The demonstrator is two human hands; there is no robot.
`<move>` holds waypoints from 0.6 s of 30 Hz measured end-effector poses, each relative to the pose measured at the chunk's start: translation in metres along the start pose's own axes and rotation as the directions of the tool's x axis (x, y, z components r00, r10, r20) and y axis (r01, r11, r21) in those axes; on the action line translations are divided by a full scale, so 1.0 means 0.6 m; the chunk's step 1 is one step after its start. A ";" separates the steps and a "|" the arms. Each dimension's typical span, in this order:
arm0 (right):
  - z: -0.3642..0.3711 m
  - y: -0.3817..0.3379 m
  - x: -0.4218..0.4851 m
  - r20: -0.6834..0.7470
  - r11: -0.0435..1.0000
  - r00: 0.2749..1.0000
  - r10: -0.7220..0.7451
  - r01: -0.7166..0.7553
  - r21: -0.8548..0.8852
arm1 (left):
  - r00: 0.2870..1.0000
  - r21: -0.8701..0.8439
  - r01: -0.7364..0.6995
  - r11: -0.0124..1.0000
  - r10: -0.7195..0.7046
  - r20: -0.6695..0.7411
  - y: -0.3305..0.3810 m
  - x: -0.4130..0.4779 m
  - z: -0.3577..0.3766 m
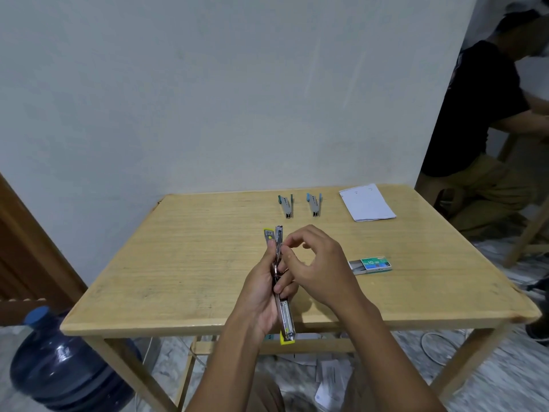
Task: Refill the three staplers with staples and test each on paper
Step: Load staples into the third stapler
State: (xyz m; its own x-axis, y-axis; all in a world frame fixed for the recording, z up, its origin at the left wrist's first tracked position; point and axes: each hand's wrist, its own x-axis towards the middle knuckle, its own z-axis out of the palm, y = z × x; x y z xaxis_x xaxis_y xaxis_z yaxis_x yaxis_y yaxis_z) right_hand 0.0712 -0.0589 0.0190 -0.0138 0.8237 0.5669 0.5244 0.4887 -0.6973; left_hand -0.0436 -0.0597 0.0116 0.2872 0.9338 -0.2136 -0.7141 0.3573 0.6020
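My left hand (261, 295) grips a yellow stapler (285, 321) that is swung wide open, its metal staple channel pointing away from me above the table. My right hand (316, 264) is at the channel with thumb and forefinger pinched together on it; whether staples are between them is too small to tell. Two blue-and-grey staplers (286, 207) (314, 205) stand side by side at the far edge of the wooden table (184, 263). A green staple box (370, 265), slid partly open, lies to the right of my hands. White paper sheets (367, 202) lie at the far right corner.
A blue water jug (62, 364) stands on the floor at the left of the table. A seated person in a black shirt (481, 120) is beyond the table's right corner. Loose papers (329, 379) and a cable lie on the floor underneath. A wall backs the table.
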 end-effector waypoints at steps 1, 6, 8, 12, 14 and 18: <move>0.000 0.000 0.000 0.003 1.000 1.000 0.012 -0.012 0.012 | 1.000 -0.015 -0.001 1.000 0.002 0.013 0.000 0.000 0.000; -0.004 -0.002 0.004 -0.010 0.995 0.996 0.085 -0.084 0.045 | 0.998 -0.007 -0.011 1.000 0.011 0.059 -0.002 0.001 0.001; -0.007 -0.002 0.007 -0.006 0.997 0.997 0.076 -0.076 0.032 | 0.998 0.007 -0.015 1.000 0.014 0.057 -0.003 0.001 0.001; -0.013 0.004 0.011 0.006 0.999 0.999 0.037 -0.037 0.031 | 0.998 0.016 -0.017 1.000 0.016 0.055 -0.006 0.004 0.000; -0.015 0.008 0.011 0.016 0.998 0.999 0.043 -0.044 0.041 | 0.999 0.050 -0.018 0.999 0.016 0.050 -0.006 0.005 -0.002; -0.020 0.010 0.015 0.040 0.999 0.999 0.029 -0.031 0.040 | 0.999 0.081 -0.012 0.997 0.009 0.046 -0.003 0.006 -0.008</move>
State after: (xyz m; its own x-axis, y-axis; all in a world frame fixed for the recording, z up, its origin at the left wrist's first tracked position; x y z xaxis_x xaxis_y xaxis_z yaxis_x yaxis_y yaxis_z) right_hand 0.0843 -0.0520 0.0248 -0.0324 0.8486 0.5281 0.4902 0.4740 -0.7315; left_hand -0.0441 -0.0568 0.0059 0.3102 0.9349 -0.1727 -0.6635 0.3430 0.6649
